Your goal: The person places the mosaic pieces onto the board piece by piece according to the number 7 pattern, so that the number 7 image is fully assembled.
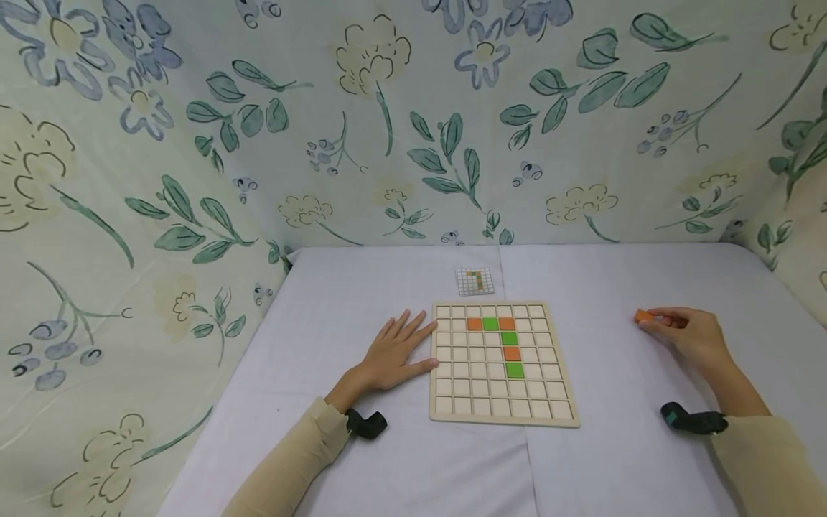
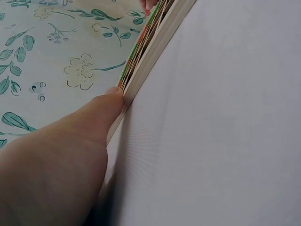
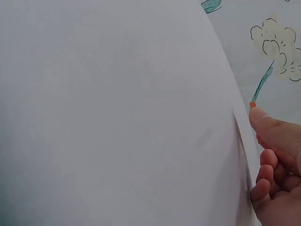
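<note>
A pale wooden grid board (image 1: pixel 474 416) lies on the table, its upper cells holding several orange and green square tiles (image 1: pixel 509 338). They form a short row and then a column running down from its right end. My left hand (image 1: pixel 393 357) lies with spread fingers at the board's left edge, thumb and fingertips touching the frame. To the right of the board, my right hand (image 1: pixel 694 336) pinches an orange tile (image 1: pixel 642 315) between thumb and fingers, apart from the board. More orange shows among those fingers; whether it is a second tile I cannot tell.
Just beyond the board lies a small pattern card (image 1: pixel 474 281) with a grid and coloured squares. A white cloth (image 1: pixel 601 459) covers the table. Floral fabric (image 1: pixel 400 86) hangs behind and at the sides. Each wrist wears a black camera (image 1: pixel 693 420).
</note>
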`<action>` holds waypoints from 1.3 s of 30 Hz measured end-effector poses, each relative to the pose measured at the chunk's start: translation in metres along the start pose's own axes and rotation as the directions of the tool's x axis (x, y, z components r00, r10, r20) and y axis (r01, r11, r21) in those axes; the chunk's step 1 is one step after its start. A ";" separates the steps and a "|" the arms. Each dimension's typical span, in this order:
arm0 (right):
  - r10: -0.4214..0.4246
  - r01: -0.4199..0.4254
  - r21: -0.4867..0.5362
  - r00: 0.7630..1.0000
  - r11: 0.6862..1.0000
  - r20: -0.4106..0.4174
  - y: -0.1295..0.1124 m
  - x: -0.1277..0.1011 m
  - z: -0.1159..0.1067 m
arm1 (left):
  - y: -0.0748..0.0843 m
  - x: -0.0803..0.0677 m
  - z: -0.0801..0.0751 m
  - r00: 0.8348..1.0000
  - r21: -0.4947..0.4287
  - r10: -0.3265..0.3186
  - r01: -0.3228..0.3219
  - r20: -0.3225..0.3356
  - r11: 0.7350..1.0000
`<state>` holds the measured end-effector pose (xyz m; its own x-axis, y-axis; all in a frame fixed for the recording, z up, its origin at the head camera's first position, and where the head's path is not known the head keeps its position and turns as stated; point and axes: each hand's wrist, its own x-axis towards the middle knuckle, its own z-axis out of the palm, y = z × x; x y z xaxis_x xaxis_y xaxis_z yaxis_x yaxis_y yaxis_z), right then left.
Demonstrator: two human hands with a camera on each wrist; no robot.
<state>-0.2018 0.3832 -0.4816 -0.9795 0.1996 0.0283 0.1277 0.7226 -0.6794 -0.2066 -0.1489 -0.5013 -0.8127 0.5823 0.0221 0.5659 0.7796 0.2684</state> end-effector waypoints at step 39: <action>-0.345 0.338 0.117 0.938 0.934 0.039 -0.091 -0.065 0.030 | -0.004 0.001 0.004 1.000 -0.004 -0.003 0.003 -0.002 1.000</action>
<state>-0.1539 0.2850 -0.4435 -0.9688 -0.0879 0.2318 -0.2303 0.6647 -0.7107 -0.2089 -0.1509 -0.5064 -0.8148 0.5793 0.0229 0.5625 0.7805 0.2726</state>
